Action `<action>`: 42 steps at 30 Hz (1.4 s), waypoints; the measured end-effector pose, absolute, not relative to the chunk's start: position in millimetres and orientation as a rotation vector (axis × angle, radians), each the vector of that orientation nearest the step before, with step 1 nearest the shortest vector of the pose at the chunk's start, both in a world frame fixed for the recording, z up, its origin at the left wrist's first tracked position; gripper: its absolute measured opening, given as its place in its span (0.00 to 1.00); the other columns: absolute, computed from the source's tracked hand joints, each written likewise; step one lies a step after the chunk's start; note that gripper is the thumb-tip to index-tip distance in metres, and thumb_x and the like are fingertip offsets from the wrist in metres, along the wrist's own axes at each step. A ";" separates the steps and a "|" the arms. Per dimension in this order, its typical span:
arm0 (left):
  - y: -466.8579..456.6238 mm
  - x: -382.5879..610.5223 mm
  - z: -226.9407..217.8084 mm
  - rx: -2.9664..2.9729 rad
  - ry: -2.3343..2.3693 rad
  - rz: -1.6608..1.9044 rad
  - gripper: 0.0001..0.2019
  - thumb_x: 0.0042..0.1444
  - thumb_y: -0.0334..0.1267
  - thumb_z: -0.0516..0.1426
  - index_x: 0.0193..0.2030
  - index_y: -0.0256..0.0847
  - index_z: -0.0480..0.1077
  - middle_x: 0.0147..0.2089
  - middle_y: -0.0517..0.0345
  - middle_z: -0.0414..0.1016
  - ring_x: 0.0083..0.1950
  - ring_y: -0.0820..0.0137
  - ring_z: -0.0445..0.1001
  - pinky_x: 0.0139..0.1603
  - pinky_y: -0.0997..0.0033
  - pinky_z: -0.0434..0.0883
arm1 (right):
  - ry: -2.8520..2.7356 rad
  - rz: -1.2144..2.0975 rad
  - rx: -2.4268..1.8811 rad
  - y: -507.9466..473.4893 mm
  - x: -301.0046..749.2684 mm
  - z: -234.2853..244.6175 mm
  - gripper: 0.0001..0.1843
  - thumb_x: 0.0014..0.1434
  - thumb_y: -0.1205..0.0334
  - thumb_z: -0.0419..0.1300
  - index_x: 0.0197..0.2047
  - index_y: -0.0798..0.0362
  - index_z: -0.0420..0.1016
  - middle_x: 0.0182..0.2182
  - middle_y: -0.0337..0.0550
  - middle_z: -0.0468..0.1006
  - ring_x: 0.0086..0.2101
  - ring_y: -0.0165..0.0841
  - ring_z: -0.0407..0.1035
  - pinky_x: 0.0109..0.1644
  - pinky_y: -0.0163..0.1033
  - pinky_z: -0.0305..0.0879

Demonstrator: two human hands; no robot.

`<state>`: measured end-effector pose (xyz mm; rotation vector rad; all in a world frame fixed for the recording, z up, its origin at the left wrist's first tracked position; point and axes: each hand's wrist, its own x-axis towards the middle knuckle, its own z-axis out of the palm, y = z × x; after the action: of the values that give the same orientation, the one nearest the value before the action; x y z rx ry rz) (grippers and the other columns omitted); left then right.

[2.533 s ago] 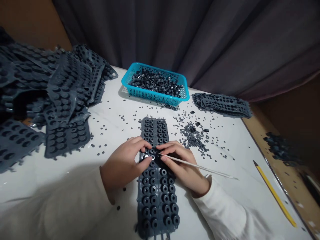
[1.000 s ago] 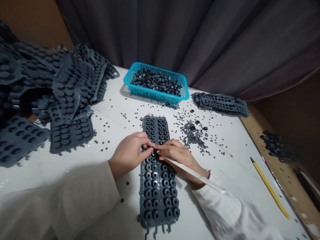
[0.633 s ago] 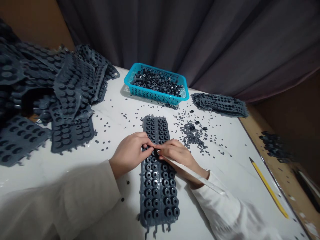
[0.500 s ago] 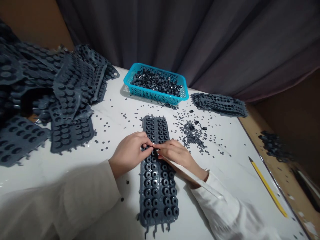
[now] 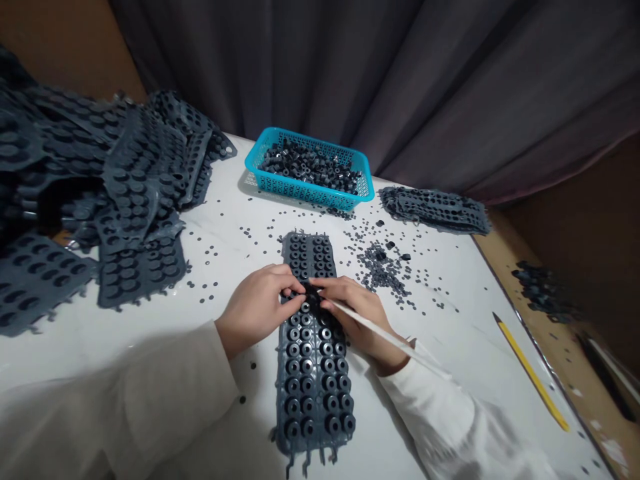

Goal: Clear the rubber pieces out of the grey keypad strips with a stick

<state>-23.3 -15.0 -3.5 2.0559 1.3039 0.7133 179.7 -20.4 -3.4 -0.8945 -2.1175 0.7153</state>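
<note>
A dark grey rubber sheet [image 5: 314, 373] with rows of round, holed bushings lies lengthwise in front of me. My left hand [image 5: 263, 303] is over its left edge, thumb and forefinger pinched together above the bushings. Whatever is between those fingertips is too small to make out. My right hand [image 5: 357, 310] comes in from the right, fingers closed round a long, thin white tool [image 5: 375, 328] that slants back along my wrist. Its front end is hidden by my fingers, close to my left fingertips. A small dark piece shows between the two hands.
A turquoise basket [image 5: 367, 183] of loose black bushings stands at the back. Rubber sheets [image 5: 135, 193] are heaped at the left, and a stack of strips [image 5: 435, 210] lies back right. Tiny discs [image 5: 383, 270] are scattered about. A yellow cutter-like tool [image 5: 533, 373] lies near the right edge.
My right fingertips have drawn slightly right, away from my left ones, and a dark piece now shows between them. My left hand keeps its pinch. The whole view has shifted slightly.
</note>
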 end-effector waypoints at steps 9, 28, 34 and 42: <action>-17.0 -23.4 -2.6 2.055 1.287 0.722 0.04 0.52 0.32 0.57 0.35 0.42 0.72 0.33 0.61 0.69 0.34 0.70 0.70 0.37 0.69 0.66 | -1.640 0.943 -1.209 -17.7 179.8 -3.6 0.02 0.56 0.62 0.62 0.32 0.51 0.74 0.28 0.39 0.76 0.28 0.29 0.69 0.32 0.34 0.65; -10.9 -25.5 -4.6 2.132 1.415 0.836 0.06 0.52 0.34 0.56 0.37 0.43 0.71 0.37 0.58 0.68 0.42 0.64 0.66 0.43 0.63 0.63 | -1.659 1.045 -1.110 1.7 174.7 6.7 0.03 0.53 0.65 0.64 0.29 0.51 0.74 0.36 0.43 0.77 0.40 0.35 0.72 0.43 0.41 0.67; -7.5 -25.4 -9.0 2.134 1.424 0.803 0.07 0.51 0.37 0.58 0.37 0.45 0.74 0.37 0.57 0.68 0.42 0.63 0.66 0.43 0.63 0.63 | -1.779 1.054 -1.071 -1.3 174.6 0.0 0.03 0.54 0.64 0.63 0.29 0.51 0.74 0.36 0.44 0.78 0.39 0.35 0.72 0.47 0.44 0.66; -7.6 -23.4 -8.2 2.090 1.445 0.790 0.05 0.50 0.36 0.57 0.35 0.44 0.71 0.37 0.58 0.68 0.42 0.64 0.66 0.43 0.63 0.62 | -1.804 1.041 -1.082 -1.2 175.1 0.1 0.03 0.55 0.64 0.62 0.30 0.50 0.73 0.38 0.45 0.79 0.42 0.36 0.71 0.48 0.46 0.65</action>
<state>-23.4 -7.6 -8.2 2.0898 1.4445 0.7900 175.1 -1.2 0.1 -1.0821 -1.8041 1.0411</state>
